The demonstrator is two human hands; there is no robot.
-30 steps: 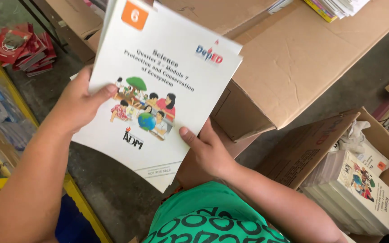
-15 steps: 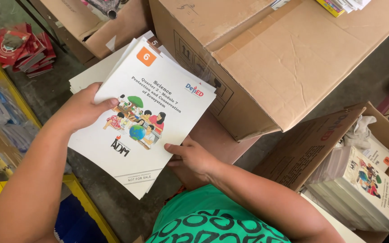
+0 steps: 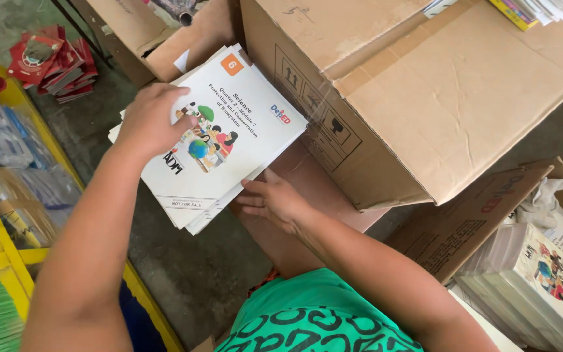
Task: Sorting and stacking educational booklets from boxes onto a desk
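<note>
A stack of white booklets (image 3: 242, 140) with a cartoon picture and an orange corner tag lies low, its right side on a brown cardboard flap (image 3: 314, 182). My left hand (image 3: 148, 120) presses flat on the top cover at the stack's left side. My right hand (image 3: 272, 199) touches the stack's lower right edge with fingers spread, partly under the bottom booklets. A large brown cardboard box (image 3: 425, 98) stands just right of the stack.
An open carton (image 3: 535, 274) at the lower right holds more of the same booklets upright. Red packets (image 3: 53, 62) lie on the floor at the upper left. A yellow shelf (image 3: 8, 257) with plastic-wrapped goods runs along the left. Another open box (image 3: 184, 32) sits behind the stack.
The booklet stack has come down from being held up near the camera to resting low beside the big box. My left hand moved onto the cover; my right hand slid to the lower edge.
</note>
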